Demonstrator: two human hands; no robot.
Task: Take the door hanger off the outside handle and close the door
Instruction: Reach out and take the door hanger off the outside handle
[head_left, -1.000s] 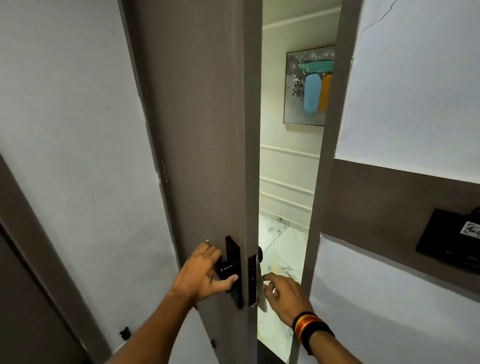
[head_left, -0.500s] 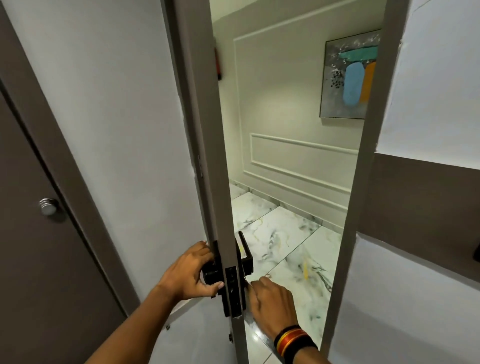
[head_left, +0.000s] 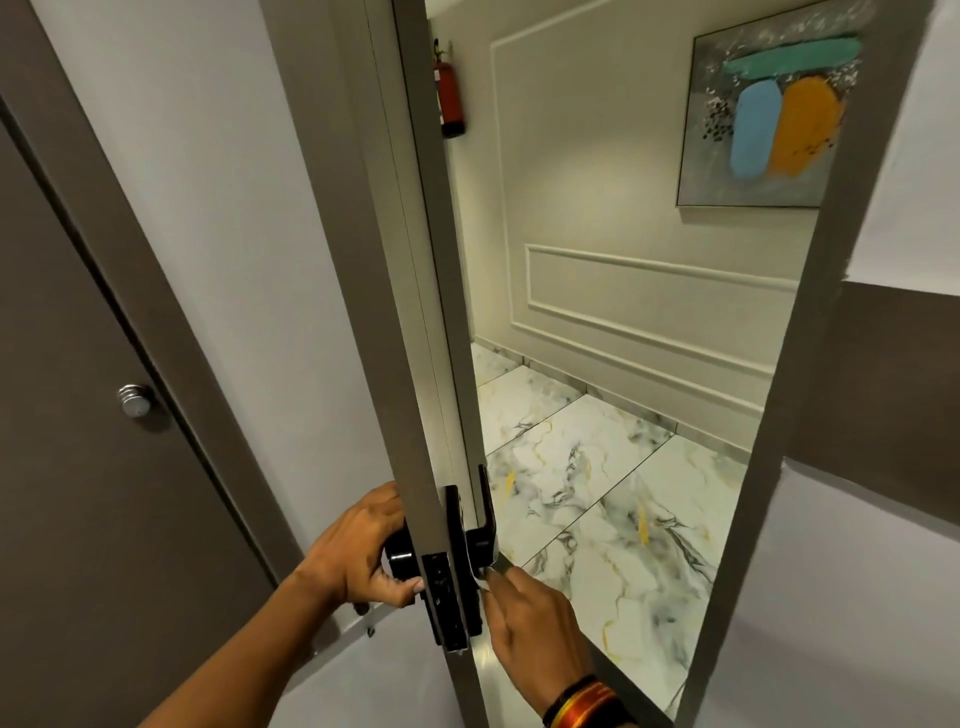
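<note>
door hanger (head_left: 500, 562) pinched in right hand (head_left: 535, 618) fingers, left hand (head_left: 358, 551) wrapped round inside handle (head_left: 399, 556)

White marble-patterned floor (head_left: 597, 467) with grey and yellow veining, laid in large tiles with dark joints, seen through the doorway. Its far edge meets the panelled wall (head_left: 623, 312) along a matching skirting; nothing visible rests on the tiles.

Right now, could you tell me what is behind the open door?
Through the gap by the door: a marble floor, a panelled wall with a painting, and a red fire extinguisher, partly covered by the door's edge.
</note>
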